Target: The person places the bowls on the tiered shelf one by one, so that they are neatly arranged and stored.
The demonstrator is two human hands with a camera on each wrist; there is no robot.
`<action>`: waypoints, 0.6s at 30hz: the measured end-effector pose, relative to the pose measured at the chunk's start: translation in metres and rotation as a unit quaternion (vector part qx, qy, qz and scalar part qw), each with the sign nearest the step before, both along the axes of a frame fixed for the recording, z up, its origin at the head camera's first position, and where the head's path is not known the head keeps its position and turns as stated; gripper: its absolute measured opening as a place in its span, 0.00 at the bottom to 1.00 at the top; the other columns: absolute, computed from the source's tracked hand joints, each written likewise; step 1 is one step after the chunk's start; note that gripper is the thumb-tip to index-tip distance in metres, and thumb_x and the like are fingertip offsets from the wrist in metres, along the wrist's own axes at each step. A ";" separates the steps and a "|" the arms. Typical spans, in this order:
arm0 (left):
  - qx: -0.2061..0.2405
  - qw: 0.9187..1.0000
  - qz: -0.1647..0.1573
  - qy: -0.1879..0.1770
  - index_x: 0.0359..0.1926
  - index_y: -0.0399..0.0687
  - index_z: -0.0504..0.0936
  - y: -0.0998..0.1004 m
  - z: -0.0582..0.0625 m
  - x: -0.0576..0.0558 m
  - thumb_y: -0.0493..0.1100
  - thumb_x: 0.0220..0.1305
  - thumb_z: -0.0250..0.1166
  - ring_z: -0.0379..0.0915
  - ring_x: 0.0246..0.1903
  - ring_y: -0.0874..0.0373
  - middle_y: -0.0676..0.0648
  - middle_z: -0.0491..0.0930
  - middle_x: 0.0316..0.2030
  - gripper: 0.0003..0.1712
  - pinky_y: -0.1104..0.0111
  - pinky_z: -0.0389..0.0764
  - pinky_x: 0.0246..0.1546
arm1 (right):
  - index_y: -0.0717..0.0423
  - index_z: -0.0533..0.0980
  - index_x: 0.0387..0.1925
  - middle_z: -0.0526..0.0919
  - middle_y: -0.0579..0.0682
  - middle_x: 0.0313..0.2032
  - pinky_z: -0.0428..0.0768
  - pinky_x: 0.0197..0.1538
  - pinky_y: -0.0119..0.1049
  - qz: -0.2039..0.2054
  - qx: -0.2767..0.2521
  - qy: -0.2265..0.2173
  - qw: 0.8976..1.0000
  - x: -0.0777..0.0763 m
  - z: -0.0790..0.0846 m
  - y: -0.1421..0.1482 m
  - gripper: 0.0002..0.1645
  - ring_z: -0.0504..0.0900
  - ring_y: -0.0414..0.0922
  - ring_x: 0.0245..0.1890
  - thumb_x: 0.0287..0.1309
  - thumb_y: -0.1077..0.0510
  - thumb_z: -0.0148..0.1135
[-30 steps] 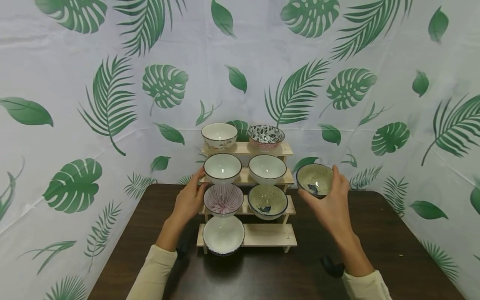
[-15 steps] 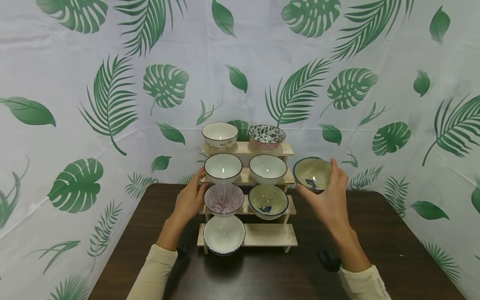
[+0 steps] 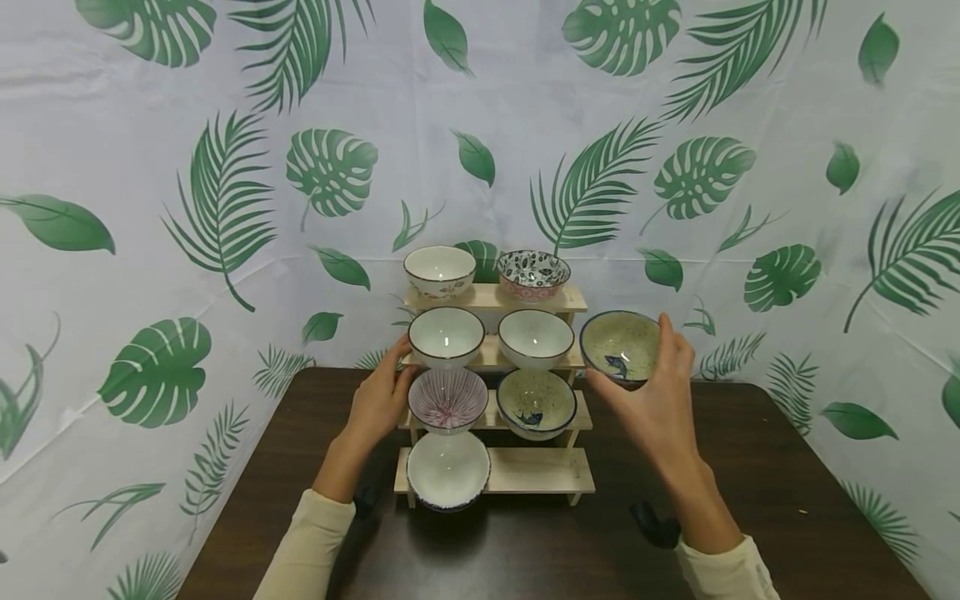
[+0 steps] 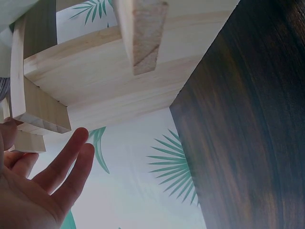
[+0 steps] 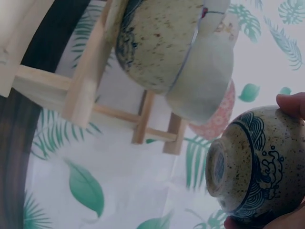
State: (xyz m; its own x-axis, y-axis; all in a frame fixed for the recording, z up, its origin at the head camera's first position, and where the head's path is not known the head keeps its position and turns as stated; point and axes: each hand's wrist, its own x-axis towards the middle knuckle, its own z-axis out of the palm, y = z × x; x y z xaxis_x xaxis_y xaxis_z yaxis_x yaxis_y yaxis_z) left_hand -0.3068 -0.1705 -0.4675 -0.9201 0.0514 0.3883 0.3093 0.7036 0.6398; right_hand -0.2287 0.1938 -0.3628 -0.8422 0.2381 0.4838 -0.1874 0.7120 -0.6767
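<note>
My right hand (image 3: 663,408) grips a speckled greenish bowl (image 3: 618,340) with a blue rim, thumb on the near side and fingers on the far side. It hangs in the air right of the stand, level with the second tier from the top. Blue wave drawings cover its outside in the right wrist view (image 5: 271,167). My left hand (image 3: 378,404) is at the left side of the wooden tiered stand (image 3: 536,471), thumb and a finger pinching a shelf end, other fingers extended. A matching speckled bowl (image 3: 534,398) sits on the third tier.
Left bowls include a floral one (image 3: 438,267), a white one (image 3: 446,333), a purple-striped one (image 3: 447,398) and a white front one (image 3: 447,469). On the right are a black-patterned bowl (image 3: 532,271) and a white bowl (image 3: 535,335). A dark table (image 3: 525,558) bears the stand; leaf-print cloth (image 3: 495,100) hangs behind.
My right hand has brought the speckled bowl a little left and up, closer to the stand. The left hand has stayed at the stand's side.
</note>
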 end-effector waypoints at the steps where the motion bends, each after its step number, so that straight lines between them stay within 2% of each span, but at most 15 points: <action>1: 0.000 1.000 0.000 -0.001 0.79 0.58 0.61 0.000 0.000 0.000 0.52 0.82 0.52 0.84 0.56 0.41 0.46 0.67 0.77 0.30 0.36 0.79 0.53 | 0.44 0.44 0.84 0.53 0.66 0.77 0.68 0.64 0.72 0.001 0.000 0.000 1.000 0.002 0.002 -0.001 0.72 0.65 0.69 0.70 0.48 0.42 0.80; 10: -0.003 1.000 0.001 -0.002 0.78 0.57 0.62 0.000 0.000 -0.001 0.52 0.82 0.52 0.84 0.56 0.41 0.48 0.64 0.78 0.29 0.37 0.79 0.53 | 0.41 0.44 0.84 0.54 0.63 0.77 0.69 0.64 0.71 0.016 -0.004 0.020 1.000 0.015 0.012 -0.011 0.74 0.64 0.67 0.71 0.46 0.43 0.82; 18: -0.003 1.000 -0.003 -0.001 0.78 0.56 0.63 0.001 0.000 0.000 0.52 0.82 0.51 0.84 0.57 0.42 0.51 0.61 0.79 0.29 0.36 0.79 0.54 | 0.43 0.46 0.84 0.55 0.65 0.76 0.69 0.65 0.70 0.031 -0.002 0.037 0.999 0.019 0.016 -0.018 0.72 0.64 0.66 0.70 0.47 0.46 0.82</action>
State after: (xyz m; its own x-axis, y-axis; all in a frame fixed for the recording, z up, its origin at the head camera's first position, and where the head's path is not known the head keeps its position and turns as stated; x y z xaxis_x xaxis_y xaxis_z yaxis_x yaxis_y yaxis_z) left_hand -0.3071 -0.1699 -0.4674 -0.9202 0.0583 0.3871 0.3122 0.7056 0.6361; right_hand -0.2099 0.1760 -0.3471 -0.8172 0.1888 0.5446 -0.2807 0.6948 -0.6621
